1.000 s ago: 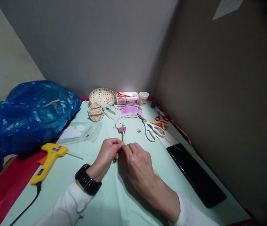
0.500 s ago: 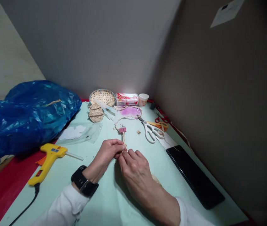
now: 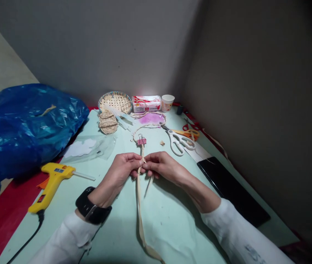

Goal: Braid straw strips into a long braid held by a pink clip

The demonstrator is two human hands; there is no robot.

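A thin braid of pale straw-like strands runs down from a pink binder clip on the table. My left hand, with a black watch above it, pinches the braid's lower end between thumb and fingers. Facing it, my right hand pinches strands at the same spot, fingertips nearly touching the left ones. One long flat strand trails from between the hands toward the near edge, and a shorter one hangs below my right fingers. Beyond the clip, a thin twisted cord curves away.
At left are a yellow glue gun, a blue plastic bag and a clear bag. Behind lie a woven coil, a basket, a tissue pack and a paper cup. White-handled scissors and a black tablet-like slab lie right.
My right hand has turned from knuckles-up to a side-on pinch and drawn lower. A long strand now shows hanging below the hands. The whole view has shifted slightly.
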